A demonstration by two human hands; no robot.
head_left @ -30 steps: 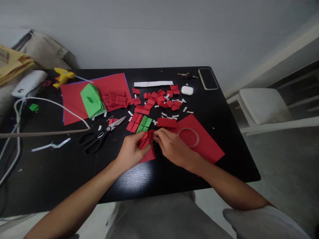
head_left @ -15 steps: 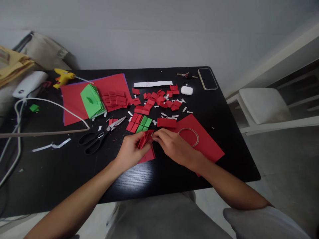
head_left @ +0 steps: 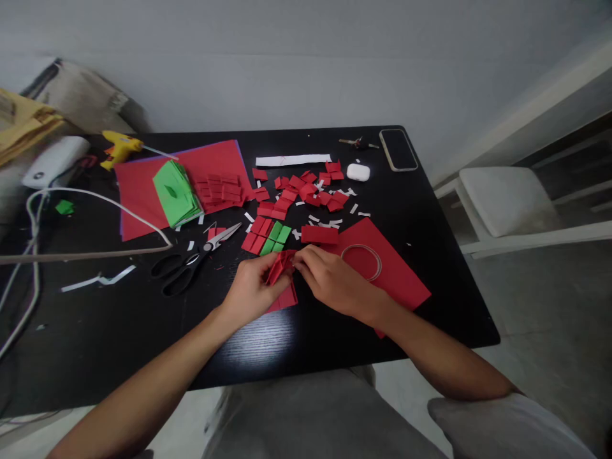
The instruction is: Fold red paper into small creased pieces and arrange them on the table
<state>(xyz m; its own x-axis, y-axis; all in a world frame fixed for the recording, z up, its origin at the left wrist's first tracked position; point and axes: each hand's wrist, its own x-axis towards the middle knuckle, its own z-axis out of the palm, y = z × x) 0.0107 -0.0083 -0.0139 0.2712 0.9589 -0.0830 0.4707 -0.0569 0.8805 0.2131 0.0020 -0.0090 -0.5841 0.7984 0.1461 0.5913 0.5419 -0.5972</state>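
Note:
A folded red paper piece [head_left: 279, 266] is gripped by my left hand [head_left: 255, 285], thumb in front and fingers behind. My right hand [head_left: 325, 273] pinches at its right edge; whatever lies between those fingertips is too small to make out. Beneath the hands lies a creased red paper sheet [head_left: 287, 298], partly covered. Just beyond sit small folded red papers [head_left: 257, 234] and folded green papers [head_left: 276, 238]. A red folded strip [head_left: 319, 235] rests above my right hand. Under my right wrist is a red sheet [head_left: 396, 274] with a thin ring [head_left: 380, 264] on it.
Black-handled scissors [head_left: 191, 261] lie open on the left. Green papers [head_left: 174, 194] are stacked on a large red sheet [head_left: 138, 197], near a yellow glue gun [head_left: 122, 148]. A white cable [head_left: 115, 205] crosses the left side. A phone [head_left: 398, 150], keys [head_left: 358, 143] and white case [head_left: 358, 172] are at back right.
Almost nothing differs. My hands stay at the same folded red paper, with only a slight shift of the fingers, and the view has moved a little.

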